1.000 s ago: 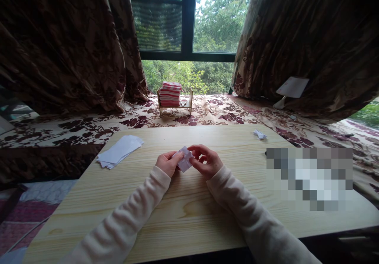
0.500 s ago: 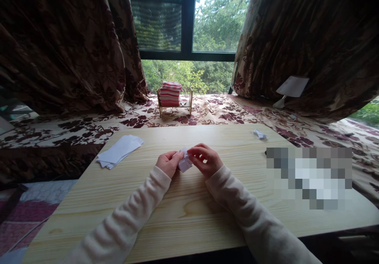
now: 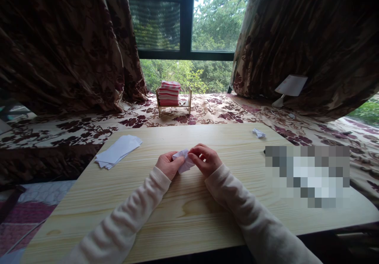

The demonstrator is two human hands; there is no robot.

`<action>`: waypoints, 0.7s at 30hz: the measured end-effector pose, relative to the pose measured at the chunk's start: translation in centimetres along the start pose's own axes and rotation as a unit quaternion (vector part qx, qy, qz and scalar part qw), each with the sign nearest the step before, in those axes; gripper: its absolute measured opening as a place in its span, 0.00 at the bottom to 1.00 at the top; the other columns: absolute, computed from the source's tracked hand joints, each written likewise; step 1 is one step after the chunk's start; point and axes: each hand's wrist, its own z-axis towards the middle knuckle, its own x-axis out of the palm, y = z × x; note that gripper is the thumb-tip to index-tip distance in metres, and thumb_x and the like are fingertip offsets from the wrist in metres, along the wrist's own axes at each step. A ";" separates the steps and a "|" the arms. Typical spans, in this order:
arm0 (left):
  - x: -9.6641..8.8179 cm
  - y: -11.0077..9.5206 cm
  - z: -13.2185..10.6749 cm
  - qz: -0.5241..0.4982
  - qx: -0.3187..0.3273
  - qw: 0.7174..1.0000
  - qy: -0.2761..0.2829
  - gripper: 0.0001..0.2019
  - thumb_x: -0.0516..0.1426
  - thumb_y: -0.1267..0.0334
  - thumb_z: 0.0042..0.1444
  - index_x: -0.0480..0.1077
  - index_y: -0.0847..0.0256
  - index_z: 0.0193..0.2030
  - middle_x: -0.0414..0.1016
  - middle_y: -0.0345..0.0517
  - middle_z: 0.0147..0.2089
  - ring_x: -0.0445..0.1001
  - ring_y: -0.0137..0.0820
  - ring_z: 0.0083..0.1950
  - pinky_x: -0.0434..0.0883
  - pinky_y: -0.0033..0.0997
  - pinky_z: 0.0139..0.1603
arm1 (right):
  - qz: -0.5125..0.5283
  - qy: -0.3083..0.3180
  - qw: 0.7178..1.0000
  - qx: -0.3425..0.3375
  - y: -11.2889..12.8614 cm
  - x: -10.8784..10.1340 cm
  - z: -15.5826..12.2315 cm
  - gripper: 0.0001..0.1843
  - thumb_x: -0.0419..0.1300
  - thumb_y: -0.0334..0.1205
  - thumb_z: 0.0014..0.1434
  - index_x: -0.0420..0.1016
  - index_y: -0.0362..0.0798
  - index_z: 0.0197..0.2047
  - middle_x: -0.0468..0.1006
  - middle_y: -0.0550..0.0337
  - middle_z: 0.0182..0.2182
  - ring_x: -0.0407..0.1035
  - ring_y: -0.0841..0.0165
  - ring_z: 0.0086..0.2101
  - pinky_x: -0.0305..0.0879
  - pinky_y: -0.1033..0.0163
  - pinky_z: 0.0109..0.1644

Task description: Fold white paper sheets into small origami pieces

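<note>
Pale wood-grain table (image 3: 183, 232) beneath a window; beyond it, a ledge under floral cloth (image 3: 225, 108) carries a lamp (image 3: 291, 85) and a small stand with folded striped cloths (image 3: 169, 94).

The folded white paper (image 3: 183, 166) is held between both hands, over the middle of the table. Left hand (image 3: 168, 164): grasping the paper's left side, thumb pressed on top. Right hand (image 3: 207, 159): thumb and forefinger pinched on the right edge. Fine crease lines are too small to read.

Other items: a loose stack of white sheets (image 3: 119, 151) at the table's left; a small folded white piece (image 3: 259, 133) near the far right corner, well apart from both hands.

Handling note (judgement): left thumb best serves as a steady anchor close to the crease; right fingertips should work lightly, line up edges before pressing. Pulling hard could tear or skew the layers.
</note>
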 end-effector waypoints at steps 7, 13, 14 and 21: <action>0.0 -0.1 0.1 -0.013 -0.007 1.000 -0.016 0.09 0.60 0.63 0.36 0.72 0.68 0.25 0.70 0.38 0.18 0.64 0.23 0.21 0.60 0.23 0.23 | 0.001 -0.001 1.000 -0.012 0.3 0.0 0.0 0.06 0.54 0.30 0.47 0.71 0.44 0.28 0.67 0.61 0.26 0.60 0.76 0.23 0.55 0.72 0.21; -0.1 0.0 0.2 -0.030 -0.010 0.999 -0.020 0.11 0.61 0.61 0.36 0.73 0.67 0.26 0.71 0.39 0.20 0.64 0.24 0.22 0.61 0.23 0.24 | 0.035 -0.035 0.995 0.082 0.4 0.2 0.0 0.07 0.53 0.38 0.49 0.70 0.45 0.28 0.70 0.60 0.25 0.63 0.74 0.24 0.57 0.71 0.22; -0.1 0.0 0.1 -0.027 -0.008 0.999 -0.019 0.12 0.61 0.61 0.36 0.73 0.67 0.27 0.71 0.39 0.20 0.65 0.24 0.22 0.61 0.23 0.25 | 0.036 -0.040 0.993 0.106 0.3 0.3 0.0 0.08 0.54 0.40 0.49 0.70 0.45 0.28 0.70 0.60 0.24 0.63 0.73 0.24 0.57 0.71 0.22; 0.0 -0.1 0.1 -0.035 -0.001 0.999 -0.033 0.16 0.60 0.53 0.39 0.74 0.68 0.26 0.71 0.41 0.20 0.66 0.26 0.23 0.63 0.25 0.27 | 0.056 -0.024 0.991 0.119 -0.6 0.7 -0.1 0.12 0.56 0.45 0.47 0.68 0.44 0.23 0.69 0.61 0.19 0.60 0.74 0.21 0.57 0.69 0.22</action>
